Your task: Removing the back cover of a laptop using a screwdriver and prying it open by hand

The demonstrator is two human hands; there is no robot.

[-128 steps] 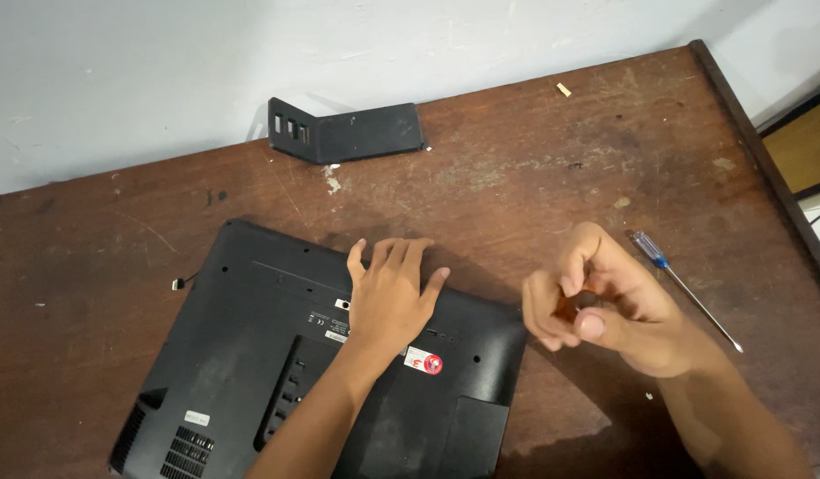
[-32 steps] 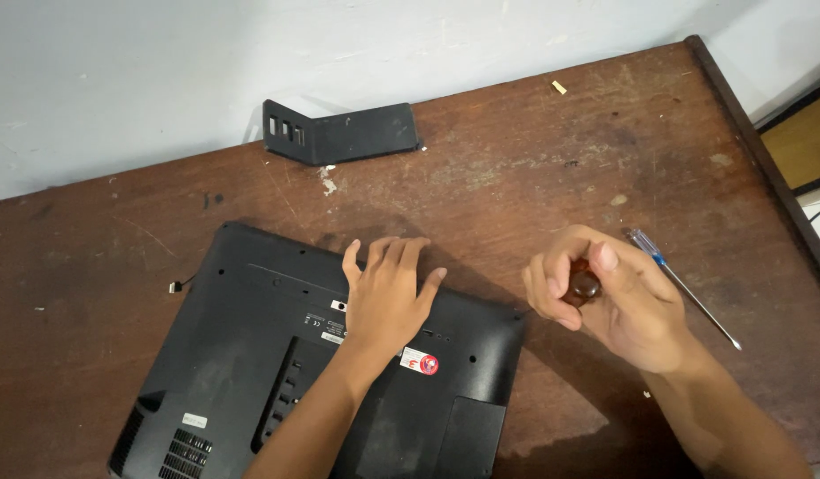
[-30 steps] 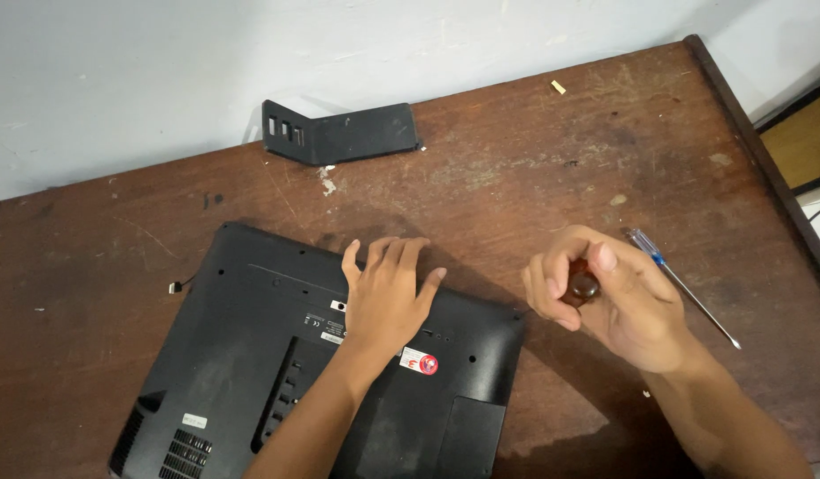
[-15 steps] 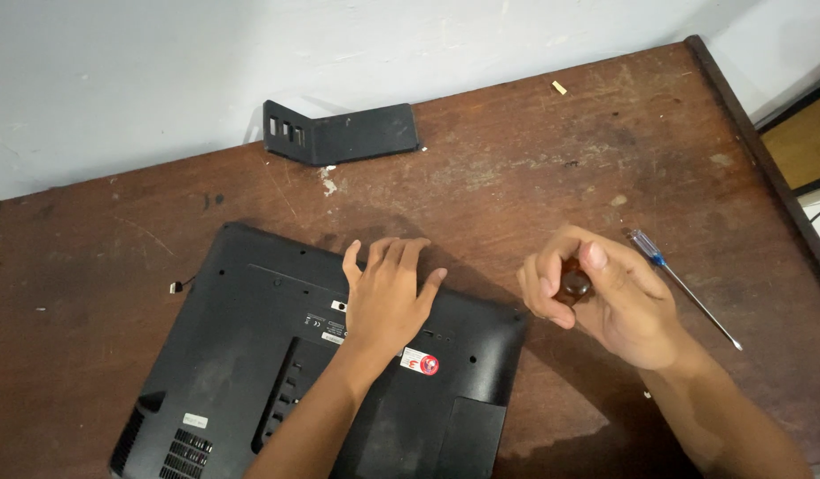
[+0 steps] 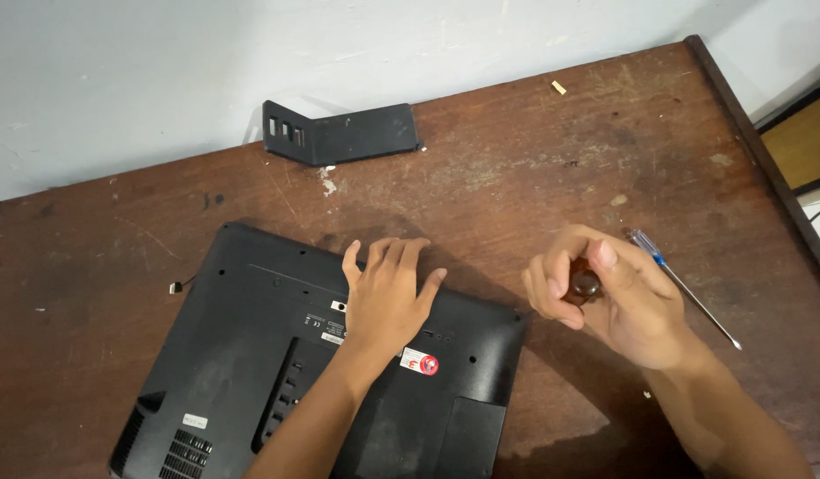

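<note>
A black laptop (image 5: pixel 321 355) lies bottom-up in the lower left and centre of the frame, turned at an angle on a worn brown wooden table (image 5: pixel 516 160). Its underside shows vent slots near the lower left corner, small screw holes, a pale label and a round red and white sticker just right of the wrist. The left hand (image 5: pixel 388 293) rests flat on the laptop's upper edge, fingers spread lightly and pointing toward the top of the frame, the forearm running down across the case.

To the right of the laptop, clear of its edge, the right hand (image 5: pixel 614 297) is curled with thumb and fingers pinched around a small dark rounded object (image 5: pixel 584 284); what it is cannot be told.

Just beyond that hand, at right centre, a screwdriver (image 5: pixel 685 288) with a clear blue handle lies on the table. In the upper middle, against the white wall (image 5: pixel 161 80), lies a bent black plastic panel (image 5: pixel 339 135) with three cut-outs.
</note>
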